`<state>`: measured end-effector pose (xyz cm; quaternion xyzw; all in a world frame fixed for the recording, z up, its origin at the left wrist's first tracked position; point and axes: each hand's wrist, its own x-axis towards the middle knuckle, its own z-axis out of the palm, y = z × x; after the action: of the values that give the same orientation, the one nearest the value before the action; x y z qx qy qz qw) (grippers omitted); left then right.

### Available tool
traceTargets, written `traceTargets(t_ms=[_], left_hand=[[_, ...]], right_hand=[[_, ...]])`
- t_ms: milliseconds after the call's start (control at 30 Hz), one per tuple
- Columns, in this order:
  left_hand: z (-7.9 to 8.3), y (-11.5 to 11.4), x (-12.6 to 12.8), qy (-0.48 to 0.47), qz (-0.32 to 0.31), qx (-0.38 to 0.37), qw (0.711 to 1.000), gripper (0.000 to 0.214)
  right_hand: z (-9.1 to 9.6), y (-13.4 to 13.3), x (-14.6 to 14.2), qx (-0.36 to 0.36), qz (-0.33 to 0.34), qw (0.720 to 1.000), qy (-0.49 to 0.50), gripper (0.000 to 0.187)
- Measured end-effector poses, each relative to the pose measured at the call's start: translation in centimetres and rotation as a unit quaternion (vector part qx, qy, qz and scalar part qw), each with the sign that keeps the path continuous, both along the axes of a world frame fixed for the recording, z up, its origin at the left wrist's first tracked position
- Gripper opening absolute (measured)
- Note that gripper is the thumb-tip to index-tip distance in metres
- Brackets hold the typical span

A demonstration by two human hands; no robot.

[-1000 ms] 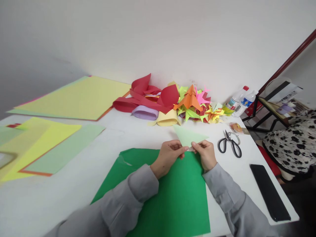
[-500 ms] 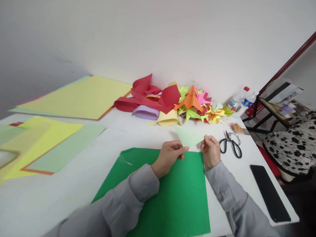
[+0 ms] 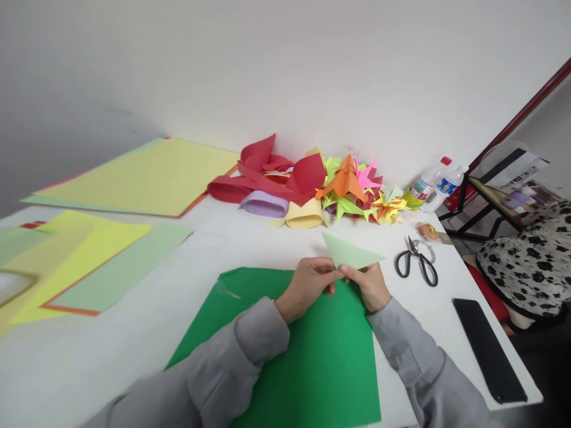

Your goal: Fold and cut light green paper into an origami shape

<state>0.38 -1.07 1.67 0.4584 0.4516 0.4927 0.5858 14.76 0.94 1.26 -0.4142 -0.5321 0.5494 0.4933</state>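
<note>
A pale green paper folded into a triangle is pinched at its near corner by both hands. My left hand grips it from the left with fingers closed. From the right, my right hand pinches the same corner. The two hands touch each other above a large dark green sheet lying flat on the white table. Grey sleeves cover both arms.
Black scissors lie just right of the hands, a black phone near the right table edge. A heap of folded coloured paper figures sits against the wall. Yellow and green sheets lie at left, two bottles at back right.
My right hand slid back left along the triangle's edge to meet the left hand at the near corner. The triangle tilted slightly.
</note>
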Motion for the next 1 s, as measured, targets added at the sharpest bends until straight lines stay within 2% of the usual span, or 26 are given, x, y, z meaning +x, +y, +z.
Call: traceTargets(t_ms=[67, 233, 367, 500, 633, 867, 1000], left_hand=[[-0.1, -0.1, 0.1, 0.009, -0.020, -0.004, 1.000, 0.026], [-0.5, 0.0, 0.2, 0.010, -0.038, -0.001, 0.999, 0.025], [-0.6, 0.0, 0.2, 0.019, -0.049, 0.010, 0.999, 0.027], [-0.6, -0.2, 0.3, 0.033, -0.050, 0.013, 0.998, 0.028], [-0.8, -0.2, 0.4, 0.052, -0.063, 0.016, 0.997, 0.025], [-0.4, -0.5, 0.4, 0.117, -0.093, 0.042, 0.988, 0.024], [-0.4, -0.6, 0.4, 0.116, -0.103, 0.041, 0.987, 0.029]], right_hand=[[0.0, -0.3, -0.3, 0.015, 0.013, 0.999, 0.027, 0.018], [0.3, -0.6, -0.7, 0.022, -0.005, 0.996, 0.084, 0.027], [0.7, -0.6, -0.7, -0.009, -0.020, 0.988, 0.155, 0.017], [1.0, -0.5, -0.6, -0.061, -0.020, 0.977, 0.205, 0.018], [0.8, -0.2, -0.2, -0.111, -0.016, 0.968, 0.223, 0.021], [1.0, -0.1, -0.1, -0.126, -0.021, 0.965, 0.231, 0.027], [1.0, -0.1, -0.2, -0.129, -0.037, 0.966, 0.219, 0.028]])
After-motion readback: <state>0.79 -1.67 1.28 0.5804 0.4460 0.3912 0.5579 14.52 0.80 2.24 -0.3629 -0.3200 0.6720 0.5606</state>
